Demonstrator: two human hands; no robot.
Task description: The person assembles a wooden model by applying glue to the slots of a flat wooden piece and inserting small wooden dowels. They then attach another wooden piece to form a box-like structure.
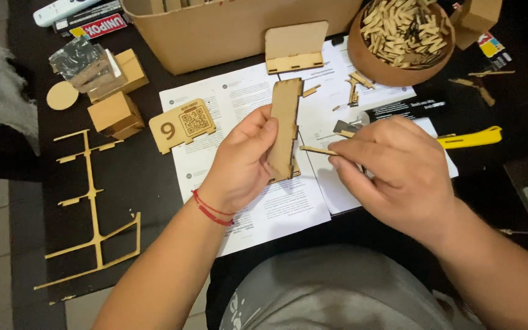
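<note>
Left hand (242, 160) clenched on notched wooden panel (284, 128), held upright above printed sheets (245, 98) on desk (142, 177). Right hand (398, 174) pinching thin wooden strip (316, 149), tip just beside panel edge.

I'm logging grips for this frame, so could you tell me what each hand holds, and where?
The left hand grips the flat wooden panel along its lower long edge. The right hand pinches a thin wooden stick at one end.
</note>
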